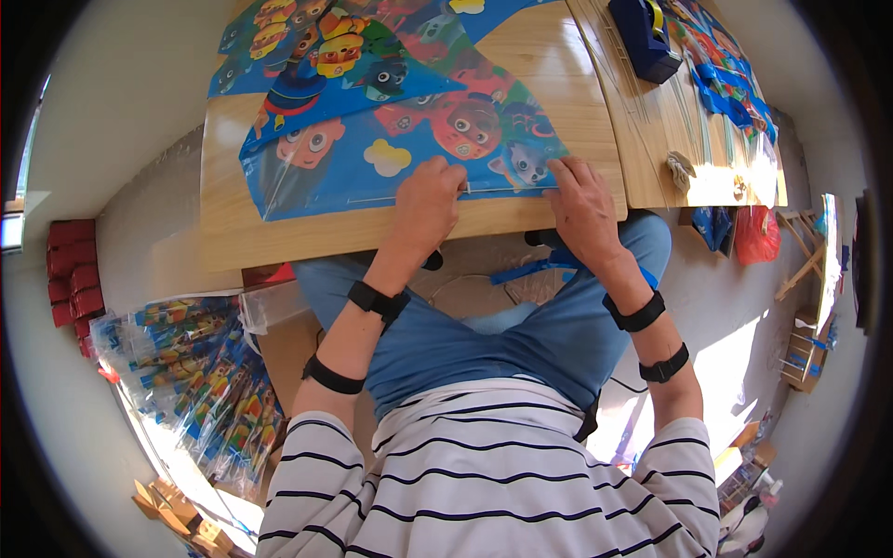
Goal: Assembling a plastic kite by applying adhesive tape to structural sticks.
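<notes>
A blue plastic sheet (pixel 358 186), printed with cartoon animals and a yellow-and-white cloud, lies spread over the wooden table in front of me. Along its near edge runs a thin pale rod (pixel 507 192), visible between my hands and faintly to the left under clear film. My left hand (pixel 430 206) is closed at this edge, fingers curled and pinching the sheet. Opposite it, my right hand (pixel 584 200) grips the sheet's near right corner between thumb and fingers. Whether the rod itself sits in either pinch is hidden by the fingers.
At the right stands a dark blue tape dispenser (pixel 648 42), beside several thin rods (pixel 699 116) and more printed sheets (pixel 730 98). Bagged printed sheets (pixel 191 372) pile up at lower left, below red boxes (pixel 74 270). A red plastic bag (pixel 757 234) hangs past the table (pixel 279 244).
</notes>
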Demonstrator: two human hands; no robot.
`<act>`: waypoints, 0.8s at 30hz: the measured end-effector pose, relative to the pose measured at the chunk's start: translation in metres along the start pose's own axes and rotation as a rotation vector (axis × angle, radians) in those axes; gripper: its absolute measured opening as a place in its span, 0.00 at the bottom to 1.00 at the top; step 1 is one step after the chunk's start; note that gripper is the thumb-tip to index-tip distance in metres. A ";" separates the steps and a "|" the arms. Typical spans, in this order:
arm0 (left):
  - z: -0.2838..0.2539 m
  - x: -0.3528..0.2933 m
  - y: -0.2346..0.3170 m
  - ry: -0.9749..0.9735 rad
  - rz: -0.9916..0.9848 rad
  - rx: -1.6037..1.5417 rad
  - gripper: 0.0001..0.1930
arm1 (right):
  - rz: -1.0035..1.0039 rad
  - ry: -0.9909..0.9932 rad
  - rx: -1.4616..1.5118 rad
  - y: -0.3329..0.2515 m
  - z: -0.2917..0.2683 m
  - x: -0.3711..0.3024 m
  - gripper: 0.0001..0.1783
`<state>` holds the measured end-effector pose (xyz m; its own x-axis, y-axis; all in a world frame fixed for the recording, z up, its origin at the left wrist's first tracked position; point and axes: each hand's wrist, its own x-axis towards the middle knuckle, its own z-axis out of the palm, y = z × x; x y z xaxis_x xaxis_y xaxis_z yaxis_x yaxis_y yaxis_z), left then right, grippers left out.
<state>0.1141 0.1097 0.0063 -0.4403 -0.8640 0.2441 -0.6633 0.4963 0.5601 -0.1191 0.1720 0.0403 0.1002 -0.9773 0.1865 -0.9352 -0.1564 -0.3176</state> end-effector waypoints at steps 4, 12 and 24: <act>0.001 -0.001 -0.001 -0.005 0.019 0.036 0.01 | -0.215 -0.136 -0.054 -0.046 0.037 0.000 0.45; -0.025 -0.014 -0.034 -0.001 -0.087 0.005 0.01 | -0.252 -0.167 -0.026 -0.045 0.046 -0.007 0.49; -0.105 -0.053 -0.111 0.148 -0.434 -0.151 0.05 | -0.262 -0.173 -0.042 -0.048 0.044 -0.007 0.49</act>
<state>0.2751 0.0918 0.0144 -0.0443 -0.9968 0.0660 -0.6671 0.0787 0.7408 -0.0601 0.1802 0.0138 0.3926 -0.9149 0.0944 -0.8828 -0.4036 -0.2403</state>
